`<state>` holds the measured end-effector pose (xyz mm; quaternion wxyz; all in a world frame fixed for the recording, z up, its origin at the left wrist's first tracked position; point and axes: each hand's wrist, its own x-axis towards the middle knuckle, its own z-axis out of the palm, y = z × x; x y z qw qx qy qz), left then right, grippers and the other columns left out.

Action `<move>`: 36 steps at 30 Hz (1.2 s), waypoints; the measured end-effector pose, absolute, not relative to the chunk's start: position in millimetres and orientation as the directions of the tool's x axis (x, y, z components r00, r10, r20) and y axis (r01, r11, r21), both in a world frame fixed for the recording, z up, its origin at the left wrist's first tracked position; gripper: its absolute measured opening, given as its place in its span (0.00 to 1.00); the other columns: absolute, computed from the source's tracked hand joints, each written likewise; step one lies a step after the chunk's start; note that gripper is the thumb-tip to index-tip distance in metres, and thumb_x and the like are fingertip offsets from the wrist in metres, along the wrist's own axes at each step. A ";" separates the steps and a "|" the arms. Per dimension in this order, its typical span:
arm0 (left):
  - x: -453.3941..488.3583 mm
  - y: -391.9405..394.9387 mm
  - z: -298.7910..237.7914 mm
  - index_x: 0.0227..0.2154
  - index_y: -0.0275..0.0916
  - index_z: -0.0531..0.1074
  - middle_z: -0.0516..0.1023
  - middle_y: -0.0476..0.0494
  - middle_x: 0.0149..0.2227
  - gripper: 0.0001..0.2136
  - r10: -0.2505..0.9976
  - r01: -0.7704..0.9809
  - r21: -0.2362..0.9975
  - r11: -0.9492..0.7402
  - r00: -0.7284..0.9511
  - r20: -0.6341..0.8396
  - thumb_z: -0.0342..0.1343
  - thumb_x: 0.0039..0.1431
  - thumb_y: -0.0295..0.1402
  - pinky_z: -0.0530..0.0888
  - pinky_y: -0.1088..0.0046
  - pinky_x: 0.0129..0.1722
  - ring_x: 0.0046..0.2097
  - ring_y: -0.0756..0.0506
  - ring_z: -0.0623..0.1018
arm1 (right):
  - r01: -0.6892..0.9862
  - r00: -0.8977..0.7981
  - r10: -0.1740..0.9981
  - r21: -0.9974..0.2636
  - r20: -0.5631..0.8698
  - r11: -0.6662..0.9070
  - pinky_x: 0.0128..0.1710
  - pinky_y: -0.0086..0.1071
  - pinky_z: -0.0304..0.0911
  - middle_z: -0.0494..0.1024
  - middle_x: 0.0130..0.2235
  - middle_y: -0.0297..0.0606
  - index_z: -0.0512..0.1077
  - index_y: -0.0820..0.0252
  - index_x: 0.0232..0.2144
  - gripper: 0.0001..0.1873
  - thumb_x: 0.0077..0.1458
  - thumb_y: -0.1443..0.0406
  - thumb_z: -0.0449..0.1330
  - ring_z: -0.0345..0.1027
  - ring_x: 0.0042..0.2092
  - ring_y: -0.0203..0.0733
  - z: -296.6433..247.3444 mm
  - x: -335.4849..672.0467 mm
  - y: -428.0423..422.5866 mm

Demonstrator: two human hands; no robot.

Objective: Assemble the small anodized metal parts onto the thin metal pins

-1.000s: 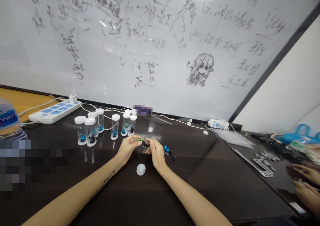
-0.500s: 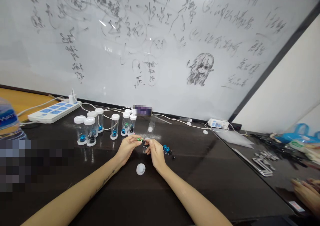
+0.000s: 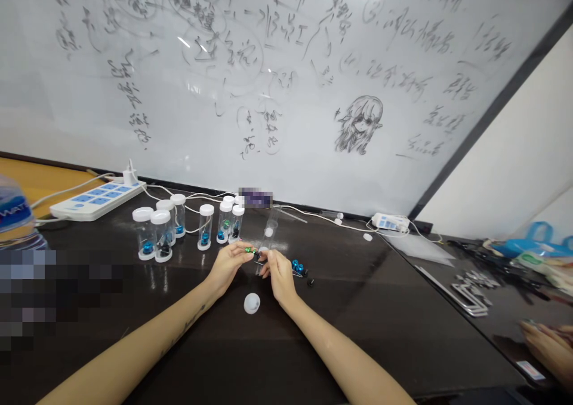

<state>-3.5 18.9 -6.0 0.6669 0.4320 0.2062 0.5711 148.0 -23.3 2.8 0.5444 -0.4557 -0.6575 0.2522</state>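
The step in hand looks like close fingertip work on a small green piece (image 3: 250,250), which sits in front of the person, just above the bench (image 3: 340,321); the left hand (image 3: 226,269) has it pinched between its fingers, while the right hand (image 3: 280,275) has its fingers bunched close beside it; whether those right fingers grip anything I cannot tell; the next move seems to call for a firm left pinch and small, careful adjustments from the right; blue parts (image 3: 298,266) and a black part (image 3: 310,282) lie near the right hand, and a white cap (image 3: 252,303) lies between the forearms; the green piece is mostly covered by fingertips, so its shape is hard to make out, as is the dark bit (image 3: 257,255) next to it; the contents of the capped tubes (image 3: 146,232) at left blur into small blue and black lumps; a bottle (image 3: 17,214) is cut off at the left edge, and another person's hand (image 3: 547,345) at the right edge.
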 end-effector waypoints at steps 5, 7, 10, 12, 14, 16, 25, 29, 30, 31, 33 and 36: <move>-3.3 19.2 -6.5 0.31 0.37 0.76 0.80 0.45 0.33 0.10 0.940 -0.583 0.812 -0.037 0.256 0.226 0.66 0.43 0.23 0.70 0.71 0.43 0.38 0.48 0.77 | 0.318 0.035 0.871 -0.832 0.489 0.455 0.21 0.26 0.64 0.73 0.34 0.40 0.72 0.62 0.39 0.23 0.64 0.53 0.43 0.66 0.23 0.33 1.9 148.0 -22.3; -3.4 19.3 -6.9 0.31 0.37 0.76 0.80 0.45 0.33 0.09 0.938 -0.582 0.812 -0.040 0.259 0.232 0.66 0.43 0.23 0.70 0.71 0.43 0.38 0.47 0.77 | 0.310 0.031 0.874 -0.836 0.485 0.453 0.21 0.26 0.64 0.73 0.33 0.39 0.72 0.62 0.39 0.23 0.63 0.53 0.43 0.66 0.22 0.33 1.7 147.7 -22.3; -3.5 19.5 -7.5 0.31 0.37 0.76 0.80 0.45 0.33 0.10 0.938 -0.579 0.814 -0.042 0.257 0.231 0.66 0.43 0.24 0.70 0.70 0.43 0.38 0.47 0.77 | 0.307 0.028 0.876 -0.838 0.481 0.451 0.21 0.27 0.64 0.74 0.32 0.39 0.72 0.62 0.37 0.24 0.63 0.53 0.44 0.67 0.22 0.33 1.7 147.3 -22.6; -3.5 19.6 -8.0 0.31 0.37 0.76 0.80 0.44 0.33 0.10 0.941 -0.576 0.816 -0.047 0.249 0.230 0.66 0.43 0.24 0.70 0.70 0.43 0.38 0.46 0.77 | 0.307 0.041 0.873 -0.838 0.486 0.452 0.20 0.26 0.64 0.74 0.34 0.40 0.72 0.62 0.38 0.23 0.63 0.52 0.44 0.67 0.22 0.33 1.6 147.2 -22.7; -3.4 19.8 -8.5 0.31 0.37 0.76 0.80 0.44 0.34 0.10 0.943 -0.575 0.816 -0.051 0.243 0.229 0.66 0.42 0.24 0.70 0.69 0.43 0.38 0.46 0.77 | 0.302 0.038 0.875 -0.840 0.483 0.450 0.20 0.26 0.64 0.74 0.34 0.40 0.72 0.62 0.38 0.23 0.63 0.52 0.44 0.66 0.22 0.33 1.4 147.4 -22.4; -3.2 20.3 -9.0 0.31 0.37 0.76 0.80 0.44 0.34 0.11 0.944 -0.575 0.817 -0.051 0.239 0.227 0.67 0.42 0.25 0.70 0.68 0.43 0.38 0.46 0.77 | 0.296 0.025 0.880 -0.845 0.474 0.446 0.20 0.26 0.64 0.73 0.31 0.39 0.72 0.63 0.36 0.24 0.63 0.52 0.44 0.66 0.22 0.33 1.2 147.7 -22.1; -2.6 19.6 -6.1 0.30 0.37 0.77 0.81 0.45 0.33 0.11 0.947 -0.585 0.810 -0.037 0.237 0.215 0.68 0.40 0.25 0.69 0.69 0.44 0.38 0.46 0.78 | 0.299 0.035 0.878 -0.843 0.478 0.447 0.19 0.26 0.65 0.74 0.32 0.39 0.72 0.63 0.37 0.25 0.63 0.51 0.43 0.66 0.21 0.33 1.6 147.4 -22.5; -3.2 19.4 -6.9 0.30 0.37 0.77 0.81 0.45 0.33 0.11 0.948 -0.584 0.811 -0.038 0.235 0.214 0.67 0.40 0.25 0.69 0.70 0.43 0.38 0.47 0.77 | 0.296 0.058 0.873 -0.844 0.483 0.448 0.19 0.26 0.64 0.74 0.36 0.41 0.72 0.62 0.40 0.24 0.62 0.51 0.44 0.66 0.21 0.32 2.6 146.6 -23.4; -3.3 19.8 -7.5 0.31 0.37 0.76 0.81 0.45 0.33 0.11 0.947 -0.585 0.810 -0.038 0.238 0.215 0.67 0.41 0.25 0.69 0.70 0.43 0.38 0.47 0.77 | 0.290 0.052 0.873 -0.844 0.484 0.451 0.19 0.26 0.64 0.74 0.36 0.41 0.72 0.62 0.40 0.24 0.62 0.52 0.44 0.66 0.21 0.32 2.8 146.5 -23.6; -3.4 20.2 -8.1 0.31 0.37 0.76 0.81 0.45 0.33 0.11 0.946 -0.585 0.810 -0.038 0.241 0.218 0.67 0.41 0.25 0.69 0.70 0.43 0.38 0.47 0.77 | 0.282 0.044 0.874 -0.846 0.483 0.453 0.19 0.26 0.64 0.74 0.35 0.40 0.72 0.62 0.40 0.24 0.62 0.52 0.44 0.66 0.21 0.32 2.9 146.4 -23.7; -3.3 21.0 -9.1 0.31 0.37 0.76 0.81 0.45 0.33 0.10 0.943 -0.585 0.810 -0.040 0.246 0.224 0.67 0.42 0.25 0.69 0.70 0.43 0.38 0.47 0.77 | 0.272 0.039 0.875 -0.848 0.482 0.455 0.19 0.26 0.64 0.74 0.34 0.40 0.72 0.62 0.38 0.23 0.63 0.52 0.44 0.66 0.21 0.32 2.7 146.5 -23.7; -2.8 21.4 -9.0 0.30 0.37 0.76 0.81 0.45 0.33 0.10 0.943 -0.583 0.811 -0.042 0.246 0.225 0.67 0.41 0.24 0.69 0.71 0.43 0.38 0.47 0.77 | 0.278 0.055 0.874 -0.848 0.483 0.451 0.18 0.25 0.64 0.73 0.35 0.40 0.72 0.62 0.39 0.23 0.63 0.52 0.44 0.66 0.21 0.31 1.9 146.9 -23.1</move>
